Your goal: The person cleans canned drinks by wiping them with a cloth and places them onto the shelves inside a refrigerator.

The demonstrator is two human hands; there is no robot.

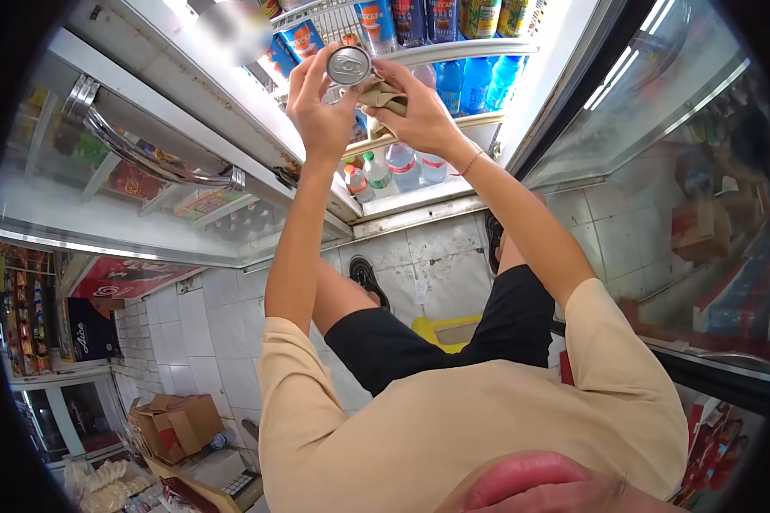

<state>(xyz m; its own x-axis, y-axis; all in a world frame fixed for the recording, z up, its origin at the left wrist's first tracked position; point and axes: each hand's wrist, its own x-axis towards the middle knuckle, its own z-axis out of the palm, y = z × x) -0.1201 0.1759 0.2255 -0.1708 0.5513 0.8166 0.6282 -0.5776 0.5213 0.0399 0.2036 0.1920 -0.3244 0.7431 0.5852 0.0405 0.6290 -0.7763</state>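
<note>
My left hand (321, 111) is wrapped round a drink can (349, 65), its silver lid and pull tab facing up toward me. Close beside it, my right hand (419, 107) grips a folded olive-beige cloth (385, 100) near the can's side. Both hands are raised in front of the lit fridge shelves. The can's side is mostly hidden by my fingers. Behind the hands stand orange-and-blue cans (302, 39) and blue bottles (476, 83) on wire shelves.
Clear bottles (403, 166) fill the bottom fridge shelf. A glass door with a metal handle (158, 162) is at left, another glass door (650, 111) at right. A yellow object (447, 332) sits beneath me, and an opened cardboard box (178, 427) lies lower left.
</note>
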